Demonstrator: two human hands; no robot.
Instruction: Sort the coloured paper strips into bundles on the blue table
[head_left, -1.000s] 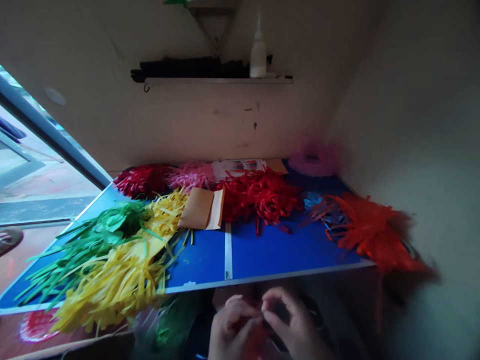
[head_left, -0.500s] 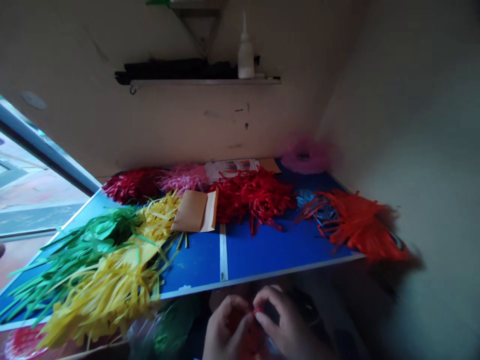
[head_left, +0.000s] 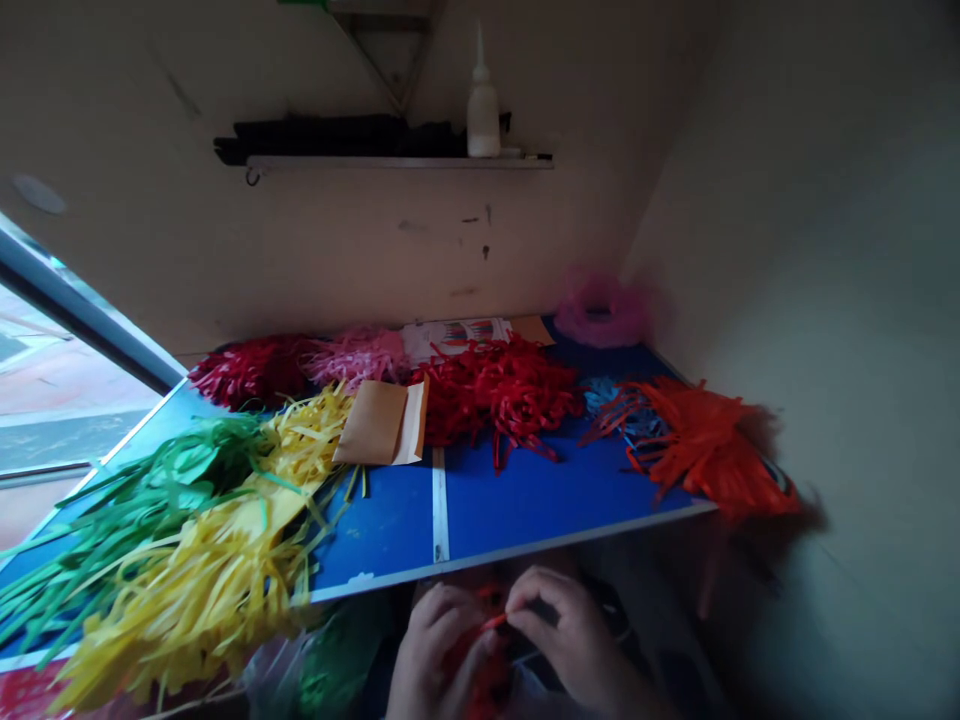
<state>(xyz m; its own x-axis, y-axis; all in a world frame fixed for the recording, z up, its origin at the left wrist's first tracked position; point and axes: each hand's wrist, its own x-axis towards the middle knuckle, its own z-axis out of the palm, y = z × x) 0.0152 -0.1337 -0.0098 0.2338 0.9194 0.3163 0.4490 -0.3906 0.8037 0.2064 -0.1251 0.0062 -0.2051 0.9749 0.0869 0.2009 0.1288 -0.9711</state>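
In the head view, below the front edge of the blue table (head_left: 540, 505), my left hand (head_left: 439, 645) and my right hand (head_left: 562, 635) are close together. A thin orange-red strip (head_left: 495, 622) runs between them. The fingertips of my right hand pinch one end, and my left fingers are closed on the other part. More red-orange fringed material (head_left: 491, 680) hangs beneath the hands, dim and partly hidden by them. Whether it is joined to the strip, I cannot tell.
On the table lie yellow (head_left: 202, 590), green (head_left: 176, 480), red (head_left: 525, 390) and orange (head_left: 705, 445) fringed bundles, and a brown envelope (head_left: 373, 422). A pink mesh ring (head_left: 604, 318) sits at the back right. A wall shelf (head_left: 397, 162) holds a white bottle (head_left: 484, 120). Walls enclose the back and right.
The fingers of both hands have drawn slightly apart, and more of the orange-red strip shows between them. The view has shifted a little to the right.
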